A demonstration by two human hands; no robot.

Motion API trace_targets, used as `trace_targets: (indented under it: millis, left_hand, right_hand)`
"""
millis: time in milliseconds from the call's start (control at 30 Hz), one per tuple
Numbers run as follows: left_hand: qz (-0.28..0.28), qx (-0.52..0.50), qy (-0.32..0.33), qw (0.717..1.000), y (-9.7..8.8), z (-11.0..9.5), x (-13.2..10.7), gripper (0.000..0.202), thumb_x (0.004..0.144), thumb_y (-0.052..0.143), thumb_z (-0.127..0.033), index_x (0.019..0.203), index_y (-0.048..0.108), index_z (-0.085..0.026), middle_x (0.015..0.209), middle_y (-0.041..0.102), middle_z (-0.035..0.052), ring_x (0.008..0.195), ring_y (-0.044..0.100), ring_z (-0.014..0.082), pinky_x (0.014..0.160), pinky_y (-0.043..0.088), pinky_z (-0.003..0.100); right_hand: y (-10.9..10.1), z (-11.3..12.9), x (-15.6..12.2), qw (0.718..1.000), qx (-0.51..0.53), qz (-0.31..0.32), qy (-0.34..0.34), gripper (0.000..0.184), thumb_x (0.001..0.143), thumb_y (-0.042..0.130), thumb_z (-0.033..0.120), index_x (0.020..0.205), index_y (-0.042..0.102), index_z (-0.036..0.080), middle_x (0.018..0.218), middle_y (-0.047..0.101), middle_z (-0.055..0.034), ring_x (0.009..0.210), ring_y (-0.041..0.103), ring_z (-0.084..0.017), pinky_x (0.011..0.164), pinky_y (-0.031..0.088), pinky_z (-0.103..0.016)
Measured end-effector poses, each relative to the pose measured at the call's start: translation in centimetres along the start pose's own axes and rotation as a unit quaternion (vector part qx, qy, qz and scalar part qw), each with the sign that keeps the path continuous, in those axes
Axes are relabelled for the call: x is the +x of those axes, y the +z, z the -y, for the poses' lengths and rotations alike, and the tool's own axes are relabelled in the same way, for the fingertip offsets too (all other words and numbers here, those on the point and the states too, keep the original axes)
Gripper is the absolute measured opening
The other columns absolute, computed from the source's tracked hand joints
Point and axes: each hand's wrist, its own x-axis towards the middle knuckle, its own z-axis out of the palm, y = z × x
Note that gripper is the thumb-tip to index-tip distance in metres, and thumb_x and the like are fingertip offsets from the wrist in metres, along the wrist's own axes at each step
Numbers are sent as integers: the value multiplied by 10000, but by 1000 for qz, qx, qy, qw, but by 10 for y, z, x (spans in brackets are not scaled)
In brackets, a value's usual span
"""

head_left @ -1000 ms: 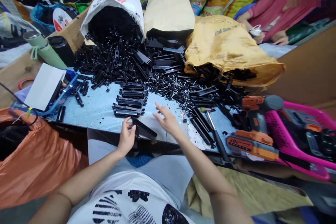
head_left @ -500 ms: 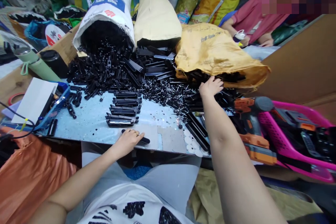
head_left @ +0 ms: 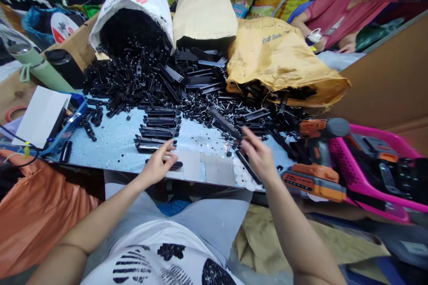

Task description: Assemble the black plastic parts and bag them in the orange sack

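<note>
My left hand (head_left: 158,163) rests at the table's front edge with its fingers apart, over one end of a flat black plastic bar (head_left: 176,164). Just behind it lies a row of assembled black pieces (head_left: 157,132), set side by side. In my right hand (head_left: 257,153) is a long black plastic strip (head_left: 222,121), slanting up to the left and blurred by motion. Beneath that hand another black strip (head_left: 248,167) lies on the table. Small screws and black parts (head_left: 207,109) are heaped behind both hands.
A white sack (head_left: 137,4), a cream sack (head_left: 203,4) and a yellow sack (head_left: 277,58) spill black parts. At right are an orange cordless drill (head_left: 317,156) and a pink basket (head_left: 361,187). A blue tray (head_left: 75,116) stands left. Another person (head_left: 334,18) sits beyond.
My right hand has drawn back from the yellow sack's mouth toward me, now with a black strip in it. My left hand has lifted its fingers somewhat off the bar.
</note>
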Motion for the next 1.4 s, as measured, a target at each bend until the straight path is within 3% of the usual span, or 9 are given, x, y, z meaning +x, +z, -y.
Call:
trace_targets:
  millis: [100, 200, 267, 333, 433, 533, 633, 800, 1400]
  left_hand:
    - [-23, -176, -62, 982, 9, -14, 5, 576, 870, 491, -467, 1363, 366, -196, 1158, 560, 115, 878, 630, 191, 725, 527, 336]
    - [-74, -109, -23, 991, 24, -28, -2, 386, 811, 596, -402, 1104, 588, -150, 971, 628, 78, 867, 611, 191, 752, 516, 328]
    - [-103, -33, 60, 992, 31, -30, -9, 301, 827, 584, -367, 1038, 613, -155, 953, 632, 73, 919, 592, 190, 844, 483, 338]
    - [-81, 20, 121, 989, 32, -26, -13, 378, 868, 525, -371, 1180, 543, -158, 1061, 605, 98, 968, 579, 187, 890, 457, 340]
    - [25, 124, 118, 985, 19, -10, -8, 481, 929, 387, -402, 1334, 392, -143, 1220, 528, 149, 1048, 548, 214, 917, 435, 372]
    - [154, 293, 93, 939, 5, 3, 3, 451, 930, 360, -447, 1255, 474, -154, 1176, 557, 141, 1089, 513, 269, 922, 403, 428]
    - [207, 382, 102, 895, 3, 7, 9, 534, 870, 413, -578, 1211, 490, -174, 1150, 559, 131, 1065, 510, 288, 877, 406, 424]
    - [162, 397, 125, 895, 7, 11, 4, 723, 700, 546, -714, 1156, 457, -160, 1047, 573, 120, 952, 551, 282, 810, 423, 392]
    - [60, 350, 215, 910, 3, 28, -6, 578, 739, 606, -534, 1137, 425, -157, 1062, 586, 131, 975, 589, 280, 801, 485, 392]
  right_hand:
    - [23, 43, -40, 972, 99, 205, -57, 483, 916, 403, 419, 1343, 461, 203, 1050, 645, -78, 774, 599, -139, 741, 502, -286]
    - [41, 73, -49, 920, 110, 374, -46, 467, 926, 387, 460, 1302, 480, 200, 971, 668, -62, 818, 624, -150, 783, 482, -278]
    - [49, 82, -47, 902, 75, 424, -29, 467, 929, 364, 497, 1253, 487, 184, 884, 676, -53, 755, 631, -159, 716, 471, -268]
    - [53, 81, -44, 901, -5, 430, -51, 477, 915, 366, 546, 1180, 503, 174, 829, 674, -59, 729, 630, -183, 660, 439, -264]
    - [58, 69, -42, 888, -147, 419, -121, 480, 891, 371, 597, 1096, 510, 186, 806, 669, -65, 734, 630, -215, 614, 379, -257]
    - [66, 59, -41, 862, -231, 413, -183, 420, 909, 350, 569, 995, 526, 197, 873, 664, -66, 753, 634, -204, 597, 336, -250]
    - [76, 59, -41, 856, -277, 395, -185, 394, 925, 333, 540, 973, 531, 202, 910, 656, -58, 769, 634, -189, 584, 312, -250]
    - [81, 72, -43, 860, -326, 359, -156, 410, 945, 277, 520, 1044, 526, 209, 934, 644, -78, 811, 625, -189, 605, 311, -249]
    - [60, 115, -36, 839, -365, 362, -177, 313, 953, 331, 416, 1042, 536, 197, 918, 634, -107, 792, 616, -195, 659, 355, -286]
